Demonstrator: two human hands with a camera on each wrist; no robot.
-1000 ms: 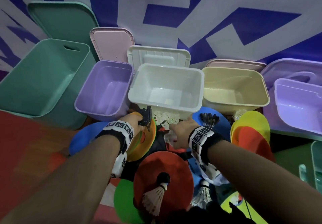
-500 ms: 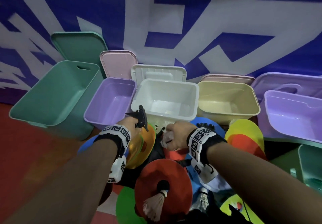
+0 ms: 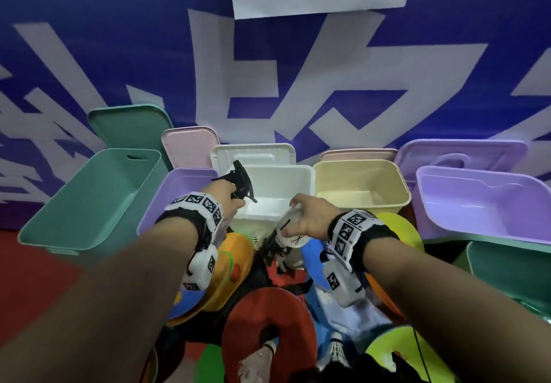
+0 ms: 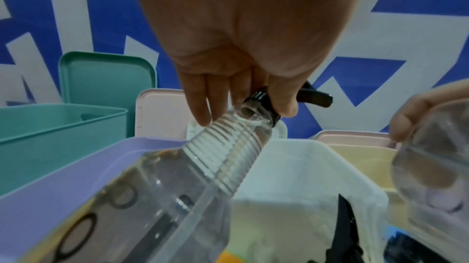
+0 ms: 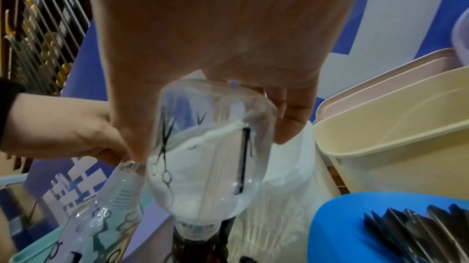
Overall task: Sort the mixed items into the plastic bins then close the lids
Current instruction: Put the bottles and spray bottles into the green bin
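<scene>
My left hand [image 3: 222, 196] grips a clear spray bottle [image 4: 193, 167] by its neck, fingers curled just below the black trigger. My right hand [image 3: 310, 218] wraps around the base of a second spray bottle [image 5: 208, 159], held upside down. Both hang at the near edge of the open white bin [image 3: 308, 186], between the purple bin [image 3: 155, 203] and the cream bin [image 3: 399, 186]. I judge the sorting has barely begun. Next, each bottle needs lowering into a bin and releasing. Every lid stands open behind its bin.
</scene>
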